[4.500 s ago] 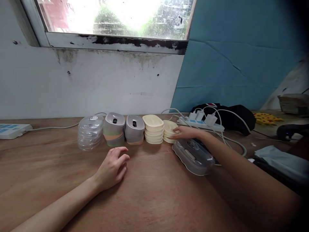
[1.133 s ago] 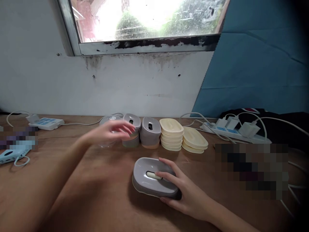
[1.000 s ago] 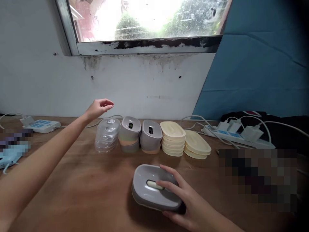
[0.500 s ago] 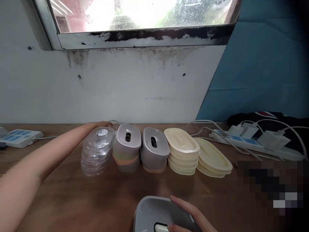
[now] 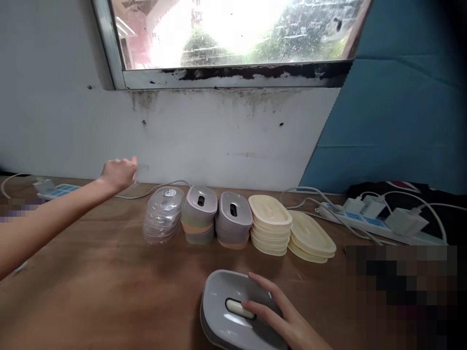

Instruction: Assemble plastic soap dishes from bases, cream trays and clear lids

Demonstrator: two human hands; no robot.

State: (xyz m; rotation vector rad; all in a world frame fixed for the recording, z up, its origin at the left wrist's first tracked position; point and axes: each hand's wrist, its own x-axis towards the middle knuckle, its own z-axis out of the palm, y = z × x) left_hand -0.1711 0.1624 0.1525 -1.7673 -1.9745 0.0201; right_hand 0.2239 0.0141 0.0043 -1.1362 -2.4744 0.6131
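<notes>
Near the table's front lies a grey oval-cornered lidded box (image 5: 219,311) with a cream handle (image 5: 235,307) in its top. My right hand (image 5: 288,321) rests on it with fingers stretched apart, one fingertip at the handle and another at the far rim. My left hand (image 5: 119,174) is raised at the back left, closed. A faint clear edge shows by its fingers; I cannot make out what it is. To its right stands a stack of clear plastic lids (image 5: 164,214), the top one bearing a round white sticker (image 5: 169,193).
Beside the clear lids stand two stacks of grey slotted lids (image 5: 200,201) over coloured pieces, then cream lids (image 5: 270,214) and a lower cream pile (image 5: 310,233). Power strips (image 5: 368,221) with white cables lie at both sides. A wall and window (image 5: 237,39) rise behind.
My left hand has come away from behind the clear lids, moving left and up. My right hand stays on the grey box. The view has shifted, showing more of the box.
</notes>
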